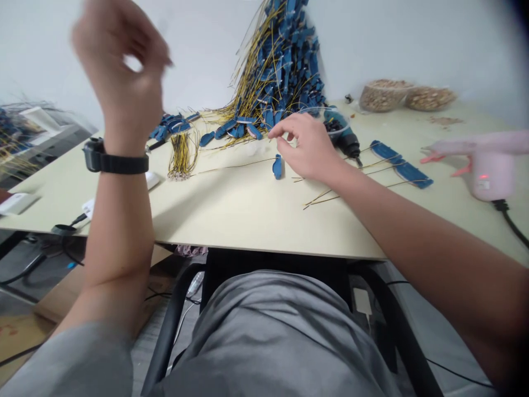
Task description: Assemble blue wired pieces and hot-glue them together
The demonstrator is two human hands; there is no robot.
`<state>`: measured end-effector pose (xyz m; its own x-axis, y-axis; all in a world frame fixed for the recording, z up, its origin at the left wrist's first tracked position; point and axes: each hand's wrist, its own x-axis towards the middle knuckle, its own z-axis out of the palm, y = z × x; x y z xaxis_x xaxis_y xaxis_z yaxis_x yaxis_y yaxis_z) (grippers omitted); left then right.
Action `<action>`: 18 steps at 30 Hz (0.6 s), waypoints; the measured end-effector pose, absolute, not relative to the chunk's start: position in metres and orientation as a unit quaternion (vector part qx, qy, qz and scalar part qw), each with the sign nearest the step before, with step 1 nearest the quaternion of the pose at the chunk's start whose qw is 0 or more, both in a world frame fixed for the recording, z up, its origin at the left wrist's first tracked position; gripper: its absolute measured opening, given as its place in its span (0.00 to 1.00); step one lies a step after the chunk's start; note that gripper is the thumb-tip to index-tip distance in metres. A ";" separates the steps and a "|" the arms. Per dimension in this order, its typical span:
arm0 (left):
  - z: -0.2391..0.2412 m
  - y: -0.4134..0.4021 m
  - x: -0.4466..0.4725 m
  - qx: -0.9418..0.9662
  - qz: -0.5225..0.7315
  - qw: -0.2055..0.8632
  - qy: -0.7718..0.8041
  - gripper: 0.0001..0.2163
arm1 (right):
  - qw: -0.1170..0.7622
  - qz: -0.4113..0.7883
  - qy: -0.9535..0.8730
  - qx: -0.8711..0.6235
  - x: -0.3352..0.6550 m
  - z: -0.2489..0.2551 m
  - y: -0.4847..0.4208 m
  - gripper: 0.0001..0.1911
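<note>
My left hand (128,71) is raised at the upper left, well above the table and blurred. Its fingers curl round to the thumb in a ring; anything between them is too smeared to make out. Over the middle of the table, my right hand (303,143) has thumb and index finger close together in a pinch, and what is in it is unclear. Just below those fingertips is a small blue piece (277,167), with a thin wire running left from it. Behind the right hand rises a tall heap of blue pieces (285,60) with yellow and black wires.
A bundle of yellow wires (181,154) lies on the table (231,204) at left. To the right are blue strips with wires (403,165), a teal power drill (345,135), a pink hand-held tool (487,165) with a cord, and bags of brown bits (384,95).
</note>
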<state>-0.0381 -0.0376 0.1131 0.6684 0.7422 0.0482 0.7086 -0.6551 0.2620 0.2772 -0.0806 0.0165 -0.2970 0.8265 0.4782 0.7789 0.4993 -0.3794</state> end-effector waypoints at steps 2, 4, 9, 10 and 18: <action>0.096 -0.056 -0.008 0.908 0.091 0.130 0.389 0.19 | 0.330 0.076 -0.795 -0.504 0.277 0.021 -0.082 0.18; 0.080 -0.068 0.013 0.908 0.104 0.151 0.377 0.19 | 0.334 0.122 -0.790 -0.499 0.279 0.025 -0.083 0.19; 0.054 -0.059 0.014 0.889 0.106 0.228 0.382 0.10 | 0.274 0.177 -0.813 -0.483 0.291 0.029 -0.083 0.20; 0.050 -0.055 0.011 0.885 0.106 0.243 0.382 0.09 | 0.253 0.177 -0.821 -0.481 0.293 0.029 -0.083 0.19; 0.034 -0.043 0.008 0.880 0.118 0.265 0.376 0.06 | 0.192 0.180 -0.847 -0.462 0.297 0.027 -0.080 0.16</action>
<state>0.0081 -0.0429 0.0337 0.6890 0.7247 0.0088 0.5993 -0.5765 0.5554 0.2971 -0.0804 0.0269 -0.4996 0.8516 0.1585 0.7137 0.5084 -0.4819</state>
